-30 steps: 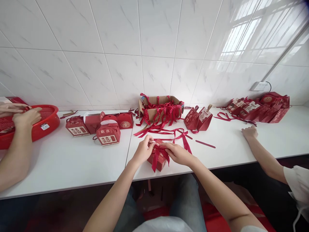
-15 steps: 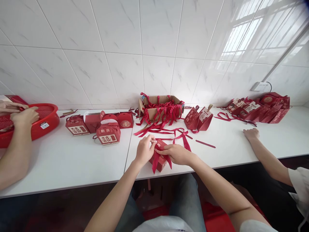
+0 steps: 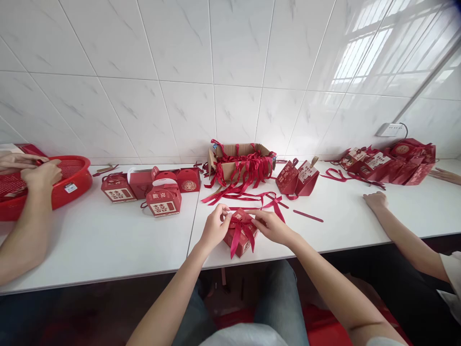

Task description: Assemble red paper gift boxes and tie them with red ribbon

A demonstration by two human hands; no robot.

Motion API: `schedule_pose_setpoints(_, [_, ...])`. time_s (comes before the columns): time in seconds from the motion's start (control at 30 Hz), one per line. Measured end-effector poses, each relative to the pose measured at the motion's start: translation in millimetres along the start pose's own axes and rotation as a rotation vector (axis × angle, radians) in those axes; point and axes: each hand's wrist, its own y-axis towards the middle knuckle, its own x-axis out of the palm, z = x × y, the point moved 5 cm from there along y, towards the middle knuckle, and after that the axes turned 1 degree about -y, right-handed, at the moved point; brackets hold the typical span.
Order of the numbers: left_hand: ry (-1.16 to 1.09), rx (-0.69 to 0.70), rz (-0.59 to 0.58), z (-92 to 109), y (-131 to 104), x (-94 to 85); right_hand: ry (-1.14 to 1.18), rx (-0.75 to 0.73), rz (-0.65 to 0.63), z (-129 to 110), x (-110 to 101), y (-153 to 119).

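A small red gift box with gold print stands near the table's front edge, directly before me. A dark red ribbon is tied round its top in a bow, its two tails hanging down the front. At the bow's left side my left hand is closed, thumb and forefinger pinching the ribbon's loop. My right hand pinches the loop on the other side, fingers partly bent. The fingers cover the ends of both loops.
Behind lies a cardboard box draped with ribbons. Red gift boxes stand left, two more right, a heap farther right. Other people's hands are at a red basket and on the right tabletop.
My right hand has drawn back to the right from the bow's middle, uncovering the knot and tails. My left hand stays at the left loop. Another person's hand appears at far right.
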Motion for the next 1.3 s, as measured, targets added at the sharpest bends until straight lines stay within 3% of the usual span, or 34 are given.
schedule_pose_setpoints(0.17, [-0.137,-0.1,-0.028,-2,-1,0.0,0.054,0.091,0.12,11,-2,0])
schedule_pose_setpoints(0.4, [-0.24,-0.164,-0.127,-2,2,-5.3,0.102,0.083,0.084,7,-3,-2])
schedule_pose_setpoints(0.57, [-0.207,-0.125,-0.198,-1,0,-6.9,0.122,0.104,0.121,9,0,-3])
schedule_pose_setpoints(1.07, [-0.108,0.001,-0.167,7,-9,1.8,0.211,0.143,0.321,14,9,-4])
schedule_pose_setpoints(1.3, [-0.043,0.034,-0.086,7,-13,9.5,0.208,0.187,0.426,12,18,0])
